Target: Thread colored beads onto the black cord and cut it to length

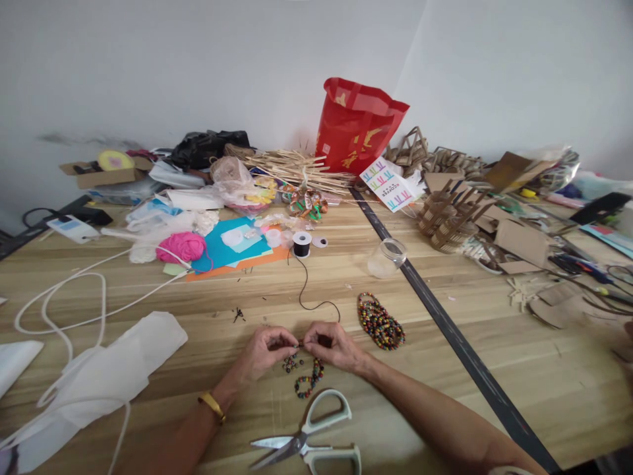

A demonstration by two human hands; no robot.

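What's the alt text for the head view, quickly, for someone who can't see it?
A person's left hand and right hand nearly meet beside loose beads and a short beaded string on a wooden table. Open scissors lie nearer the viewer; a pile of beaded strings lies to the right, and a spool of black cord stands beyond.

The tabletop [212, 310] looks like smooth, grained wood. Scissors [299, 443] have shiny metal blades and smooth plastic handles; the beads [389, 332] look glossy, the yarn ball [182, 247] matt and fibrous
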